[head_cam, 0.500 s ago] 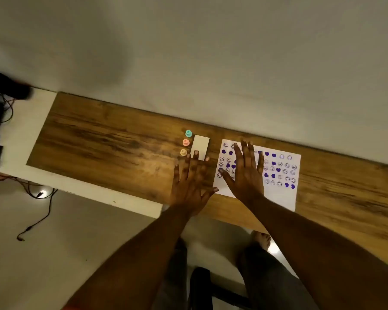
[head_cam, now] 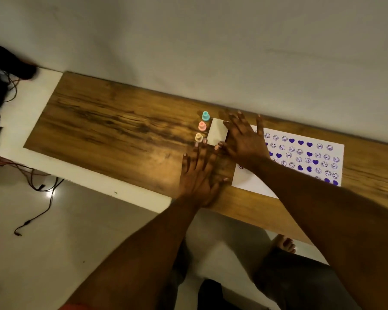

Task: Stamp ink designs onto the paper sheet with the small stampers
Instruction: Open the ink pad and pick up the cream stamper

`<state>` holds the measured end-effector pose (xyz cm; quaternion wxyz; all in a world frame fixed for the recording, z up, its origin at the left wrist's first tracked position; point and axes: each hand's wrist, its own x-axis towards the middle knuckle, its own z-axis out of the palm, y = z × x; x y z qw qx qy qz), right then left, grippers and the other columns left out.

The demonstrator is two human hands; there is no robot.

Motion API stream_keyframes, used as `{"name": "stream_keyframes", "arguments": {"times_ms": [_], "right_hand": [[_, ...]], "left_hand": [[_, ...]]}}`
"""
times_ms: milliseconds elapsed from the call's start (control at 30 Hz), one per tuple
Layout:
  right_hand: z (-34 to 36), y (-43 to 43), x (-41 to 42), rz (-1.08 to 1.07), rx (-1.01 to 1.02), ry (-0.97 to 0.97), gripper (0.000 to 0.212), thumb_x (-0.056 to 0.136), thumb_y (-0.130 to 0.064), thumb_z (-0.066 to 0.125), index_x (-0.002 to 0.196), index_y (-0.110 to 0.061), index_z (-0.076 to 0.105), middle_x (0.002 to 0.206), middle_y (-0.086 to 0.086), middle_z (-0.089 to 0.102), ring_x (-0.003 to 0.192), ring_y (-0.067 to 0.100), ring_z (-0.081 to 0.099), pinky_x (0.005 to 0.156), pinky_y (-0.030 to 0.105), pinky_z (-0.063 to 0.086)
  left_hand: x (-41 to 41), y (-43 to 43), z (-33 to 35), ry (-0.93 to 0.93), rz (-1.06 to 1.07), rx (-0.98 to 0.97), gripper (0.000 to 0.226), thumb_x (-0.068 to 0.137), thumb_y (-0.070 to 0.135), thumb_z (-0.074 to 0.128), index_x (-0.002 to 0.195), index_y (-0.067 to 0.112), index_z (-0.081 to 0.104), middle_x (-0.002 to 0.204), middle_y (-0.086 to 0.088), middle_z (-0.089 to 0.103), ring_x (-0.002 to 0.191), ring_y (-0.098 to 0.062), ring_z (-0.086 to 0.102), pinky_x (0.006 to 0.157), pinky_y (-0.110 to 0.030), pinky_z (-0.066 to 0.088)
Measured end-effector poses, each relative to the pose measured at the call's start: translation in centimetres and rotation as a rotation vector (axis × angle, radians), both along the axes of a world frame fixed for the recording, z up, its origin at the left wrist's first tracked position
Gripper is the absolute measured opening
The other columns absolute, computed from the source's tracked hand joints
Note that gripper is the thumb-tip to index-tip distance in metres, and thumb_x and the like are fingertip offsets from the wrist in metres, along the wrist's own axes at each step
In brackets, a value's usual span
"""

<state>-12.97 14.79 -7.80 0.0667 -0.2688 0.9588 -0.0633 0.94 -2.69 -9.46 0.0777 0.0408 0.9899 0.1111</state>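
A white paper sheet [head_cam: 300,157] covered with several purple hearts and smiley stamps lies on the wooden table [head_cam: 112,126]. Three small stampers stand in a row: teal [head_cam: 205,115], pink [head_cam: 202,125], beige [head_cam: 198,137]. Beside them lies a small white card or ink pad [head_cam: 216,132]. My left hand [head_cam: 199,175] lies flat on the table with fingers spread, fingertips near the beige stamper. My right hand [head_cam: 242,137] is spread with straight fingers over the sheet's left edge and the white card's right side. Neither hand holds anything.
A white surface [head_cam: 40,90] extends under the wooden board on the left, with black gear and cables [head_cam: 0,86] at the far left. A wall runs behind the table. My legs and a bare foot [head_cam: 282,242] show below the table's near edge.
My right hand has moved left and forward from the middle of the sheet toward the white card. My left hand has stayed flat on the table.
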Motion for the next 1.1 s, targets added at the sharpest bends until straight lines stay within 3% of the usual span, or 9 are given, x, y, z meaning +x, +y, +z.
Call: {"name": "stream_keyframes", "arguments": {"times_ms": [167, 333, 500, 600, 700, 833, 1100], "right_hand": [[-0.4, -0.5, -0.1, 0.025, -0.015, 0.008, 0.069, 0.104, -0.067, 0.018, 0.162, -0.034, 0.035, 0.175, 0.001, 0.021, 0.164, 0.027, 0.005, 0.126, 0.066, -0.006], [0.3, -0.5, 0.4, 0.046, 0.024, 0.001, 0.06, 0.106, -0.065, 0.029, 0.157, -0.038, 0.043, 0.172, -0.001, 0.03, 0.163, 0.028, 0.009, 0.127, 0.064, -0.004], [1.3, -1.2, 4.9, -0.02, 0.02, -0.038, 0.056, 0.099, -0.068, 0.046, 0.145, -0.038, 0.058, 0.16, 0.001, 0.047, 0.155, 0.026, 0.03, 0.125, 0.065, 0.002], [1.8, -1.5, 9.1, -0.045, 0.035, -0.03, 0.056, 0.096, -0.07, 0.049, 0.139, -0.037, 0.062, 0.149, 0.003, 0.054, 0.146, 0.026, 0.043, 0.124, 0.064, 0.012], [2.1, -1.7, 12.1, -0.065, 0.048, -0.024, 0.059, 0.093, -0.073, 0.049, 0.137, -0.036, 0.064, 0.148, 0.004, 0.055, 0.142, 0.027, 0.047, 0.123, 0.063, 0.015], [1.3, -1.5, 14.3, -0.118, 0.061, -0.03, 0.063, 0.095, -0.075, 0.042, 0.142, -0.037, 0.06, 0.152, 0.005, 0.054, 0.143, 0.029, 0.048, 0.123, 0.063, 0.012], [1.6, -1.5, 15.0, -0.064, 0.115, -0.014, 0.051, 0.101, -0.064, 0.047, 0.142, -0.038, 0.062, 0.149, 0.006, 0.054, 0.139, 0.029, 0.052, 0.124, 0.06, 0.014]], "left_hand": [[0.6, -1.0, -1.4, 0.138, 0.006, -0.014, 0.091, 0.101, 0.076, 0.03, 0.171, 0.024, 0.006, 0.178, -0.015, 0.002, 0.164, -0.032, -0.004, 0.129, -0.061, 0.007], [1.2, -1.3, -1.9, 0.189, -0.001, -0.056, 0.091, 0.101, 0.078, 0.021, 0.171, 0.023, 0.001, 0.178, -0.014, -0.001, 0.164, -0.033, -0.005, 0.129, -0.062, 0.006], [4.7, -0.7, -1.2, 0.219, 0.096, -0.024, 0.097, 0.099, 0.08, 0.019, 0.169, 0.021, -0.011, 0.178, -0.01, -0.01, 0.164, -0.029, -0.012, 0.13, -0.056, -0.005], [7.3, -0.3, -0.5, 0.153, 0.145, 0.021, 0.105, 0.095, 0.085, 0.018, 0.169, 0.018, -0.011, 0.178, -0.008, -0.011, 0.164, -0.025, -0.012, 0.131, -0.052, -0.002], [8.2, -0.9, 0.2, 0.082, 0.201, 0.041, 0.108, 0.094, 0.084, 0.031, 0.17, 0.014, -0.003, 0.178, -0.008, -0.006, 0.164, -0.023, -0.008, 0.132, -0.046, -0.002], [8.3, -1.7, -0.4, 0.076, 0.245, 0.082, 0.094, 0.095, 0.079, 0.043, 0.166, 0.018, 0.027, 0.176, -0.005, 0.021, 0.164, -0.021, 0.006, 0.131, -0.041, 0.001], [8.4, -1.4, -1.5, 0.127, 0.265, 0.206, 0.089, 0.093, 0.079, 0.042, 0.159, 0.019, 0.038, 0.177, -0.008, 0.018, 0.164, -0.021, 0.01, 0.133, -0.04, 0.01]]}}
